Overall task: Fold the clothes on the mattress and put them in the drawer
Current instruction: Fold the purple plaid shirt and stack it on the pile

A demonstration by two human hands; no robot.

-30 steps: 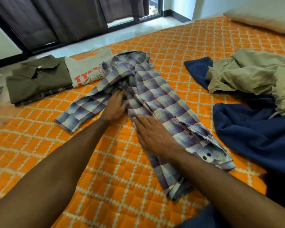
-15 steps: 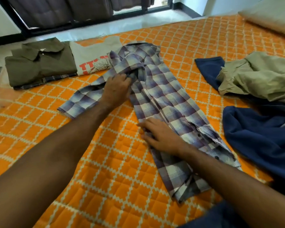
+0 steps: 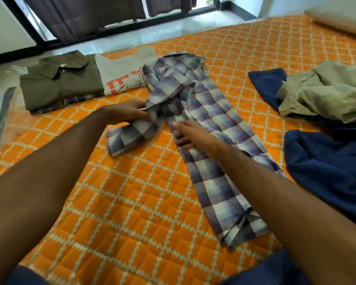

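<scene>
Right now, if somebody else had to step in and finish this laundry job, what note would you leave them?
Left hand grips the plaid shirt by its sleeve, mid-fold. Right hand presses flat on the shirt's body, fingers straight.
Done: olive shirt and grey printed tee lie folded at the far left of the mattress.
Left: finish the plaid shirt, fold the khaki garment and navy garment heaped on the right, then put everything away. No drawer is in view.

Pillow [image 3: 341,19] cut off – left hand [image 3: 130,112] blurred

Grey T-shirt [image 3: 121,68]: red letters "ITL", partly hidden.
</scene>
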